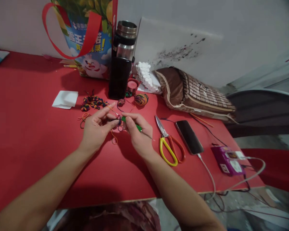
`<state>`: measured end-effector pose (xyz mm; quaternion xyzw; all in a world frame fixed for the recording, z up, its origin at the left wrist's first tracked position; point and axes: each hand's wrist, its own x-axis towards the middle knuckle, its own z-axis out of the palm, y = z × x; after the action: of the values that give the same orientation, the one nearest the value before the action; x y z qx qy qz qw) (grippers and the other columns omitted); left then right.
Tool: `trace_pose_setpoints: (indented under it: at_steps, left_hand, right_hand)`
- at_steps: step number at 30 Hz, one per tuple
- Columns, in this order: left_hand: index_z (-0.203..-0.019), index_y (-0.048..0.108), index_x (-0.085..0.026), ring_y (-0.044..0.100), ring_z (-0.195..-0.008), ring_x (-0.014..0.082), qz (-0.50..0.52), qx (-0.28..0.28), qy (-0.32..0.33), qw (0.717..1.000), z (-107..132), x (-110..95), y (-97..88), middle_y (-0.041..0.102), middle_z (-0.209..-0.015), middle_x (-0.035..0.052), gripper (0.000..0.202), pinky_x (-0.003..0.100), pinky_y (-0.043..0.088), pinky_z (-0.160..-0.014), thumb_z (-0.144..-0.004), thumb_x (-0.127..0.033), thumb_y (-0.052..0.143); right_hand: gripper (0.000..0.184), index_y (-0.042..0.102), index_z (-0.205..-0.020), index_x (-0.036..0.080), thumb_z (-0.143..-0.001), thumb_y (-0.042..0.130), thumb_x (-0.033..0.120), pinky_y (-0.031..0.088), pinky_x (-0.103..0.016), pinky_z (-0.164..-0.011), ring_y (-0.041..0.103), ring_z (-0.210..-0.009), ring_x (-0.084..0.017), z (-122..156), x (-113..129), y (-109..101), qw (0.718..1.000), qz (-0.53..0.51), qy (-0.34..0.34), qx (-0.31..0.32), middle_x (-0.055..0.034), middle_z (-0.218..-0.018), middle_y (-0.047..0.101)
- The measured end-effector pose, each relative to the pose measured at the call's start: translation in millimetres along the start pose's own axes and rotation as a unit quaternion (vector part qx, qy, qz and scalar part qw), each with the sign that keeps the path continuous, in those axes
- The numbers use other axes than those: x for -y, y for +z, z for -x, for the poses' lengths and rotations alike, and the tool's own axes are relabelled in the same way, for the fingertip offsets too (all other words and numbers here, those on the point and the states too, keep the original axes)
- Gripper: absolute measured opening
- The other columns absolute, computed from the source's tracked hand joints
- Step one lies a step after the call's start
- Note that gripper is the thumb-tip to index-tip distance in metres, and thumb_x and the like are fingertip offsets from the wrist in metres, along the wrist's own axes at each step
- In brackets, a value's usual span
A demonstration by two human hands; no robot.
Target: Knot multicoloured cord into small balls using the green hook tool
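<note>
1. Green handle and thin metal shaft make up the hook [138, 128], near the middle of the frame; the right hand [142, 134] grips it between thumb and fingers.
2. Small, dark and looped, the yarn piece [119, 121] sits at the middle of the frame, pinched by the left hand [95, 130], thumb against fingers, with one finger stretched out straight.
3. A curly orange strand [114, 138] hangs or lies just below the hands; which, one cannot tell.
4. Left of centre, a bumpy navy-and-orange yarn cluster [93, 102] lies on the smooth red table [26, 144]. A round, striped yarn ball [141, 99] rests above the right hand.
5. Right of centre are steel-bladed scissors [170, 146] with yellow and orange-red loop handles, near a flat, glossy phone [189, 137].
6. Upper centre, a black upright phone stands before a steel bottle [126, 30]; at upper right slumps a brown cushion [207, 91] patterned in small squares.
</note>
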<state>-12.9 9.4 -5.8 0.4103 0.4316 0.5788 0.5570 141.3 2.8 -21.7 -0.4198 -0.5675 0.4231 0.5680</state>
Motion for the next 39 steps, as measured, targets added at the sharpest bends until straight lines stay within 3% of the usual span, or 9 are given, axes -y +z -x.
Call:
trace_pose_setpoints:
  at_steps: [4, 7, 11, 14, 18, 23, 31, 39]
  left_hand:
    - [-0.119, 0.088, -0.02, 0.066, -0.067, 0.0096, 0.062, -0.018, -0.03, 0.997, 1.5, -0.7, 3.6, 0.074, -0.074, -0.0028, 0.054, 0.02, 0.058, -0.068, -0.066, -0.016, 0.098]
    - [-0.108, 0.09, -0.02, 0.065, -0.063, 0.0076, 0.122, 0.013, -0.058, 0.991, -3.2, -5.8, -1.1, 0.072, -0.07, -0.0035, 0.052, 0.017, 0.057, -0.065, -0.058, -0.01, 0.102]
    - [-0.106, 0.092, -0.02, 0.067, -0.061, 0.0073, 0.148, 0.077, -0.098, 0.981, -11.3, -15.7, -12.2, 0.075, -0.071, -0.0018, 0.051, 0.016, 0.057, -0.061, -0.058, -0.007, 0.102]
    - [-0.111, 0.091, -0.02, 0.071, -0.064, 0.0099, 0.121, 0.085, -0.115, 0.982, -13.3, -21.2, -17.7, 0.076, -0.073, -0.0013, 0.053, 0.019, 0.061, -0.066, -0.06, -0.006, 0.102]
    - [-0.118, 0.09, -0.022, 0.076, -0.069, 0.0129, 0.078, 0.093, -0.104, 0.987, -11.9, -25.9, -19.8, 0.077, -0.074, -0.0016, 0.057, 0.023, 0.066, -0.074, -0.064, -0.005, 0.099]
    - [-0.117, 0.09, -0.023, 0.074, -0.065, 0.0116, 0.071, 0.115, -0.101, 0.986, -11.7, -29.8, -21.2, 0.078, -0.076, -0.0013, 0.055, 0.022, 0.066, -0.072, -0.066, -0.003, 0.098]
    - [-0.114, 0.089, -0.021, 0.076, -0.072, 0.0143, 0.081, 0.087, -0.074, 0.99, -11.5, -28.6, -18.2, 0.073, -0.075, -0.0021, 0.051, 0.022, 0.066, -0.071, -0.066, -0.003, 0.098]
    - [-0.117, 0.089, -0.023, 0.066, -0.066, 0.0119, 0.052, 0.11, -0.061, 0.991, -13.3, -31.7, -21.9, 0.068, -0.074, -0.0028, 0.053, 0.024, 0.064, -0.067, -0.067, -0.006, 0.096]
  right_hand:
    - [0.023, 0.079, -0.122, 0.027, -0.11, 0.065, 0.041, 0.063, -0.032, -0.081, 0.074, -0.084, -0.015, 7.5, -5.0, 5.0, 0.99, 0.086, -0.113, -0.013, -0.0036, -0.102, 0.082]
    - [0.024, 0.078, -0.129, 0.03, -0.11, 0.066, 0.038, 0.065, -0.036, -0.09, 0.078, -0.096, -0.018, 9.7, -4.1, 4.5, 0.979, 0.1, -0.175, 0.008, -0.0053, -0.112, 0.084]
    - [0.031, 0.082, -0.125, 0.029, -0.106, 0.07, 0.052, 0.066, -0.035, -0.08, 0.075, -0.08, -0.016, 7.0, 1.9, -1.5, 0.994, 0.038, -0.099, 0.035, -0.0048, -0.105, 0.085]
    - [0.031, 0.085, -0.117, 0.029, -0.101, 0.076, 0.055, 0.065, -0.032, -0.074, 0.073, -0.075, -0.014, 3.4, 6.3, -6.6, 0.998, 0.001, -0.048, 0.036, -0.0032, -0.101, 0.085]
    - [0.023, 0.087, -0.115, 0.03, -0.104, 0.075, 0.046, 0.061, -0.028, -0.071, 0.07, -0.071, -0.011, 0.1, 12.3, -13.7, 0.997, 0.017, -0.065, 0.041, -0.0001, -0.088, 0.082]
    - [0.018, 0.088, -0.113, 0.03, -0.104, 0.075, 0.038, 0.06, -0.026, -0.071, 0.069, -0.071, -0.011, 0.0, 19.0, -20.2, 0.995, 0.039, -0.079, 0.051, 0.0006, -0.088, 0.082]
    - [0.032, 0.086, -0.116, 0.027, -0.103, 0.073, 0.054, 0.061, -0.03, -0.07, 0.067, -0.07, -0.013, 3.4, 16.9, -13.9, 0.998, 0.04, -0.04, 0.028, -0.0009, -0.084, 0.079]
    - [0.027, 0.087, -0.113, 0.03, -0.102, 0.076, 0.051, 0.06, -0.03, -0.068, 0.067, -0.069, -0.013, 2.6, 22.3, -16.0, 0.998, 0.044, -0.035, 0.03, -0.0004, -0.082, 0.078]
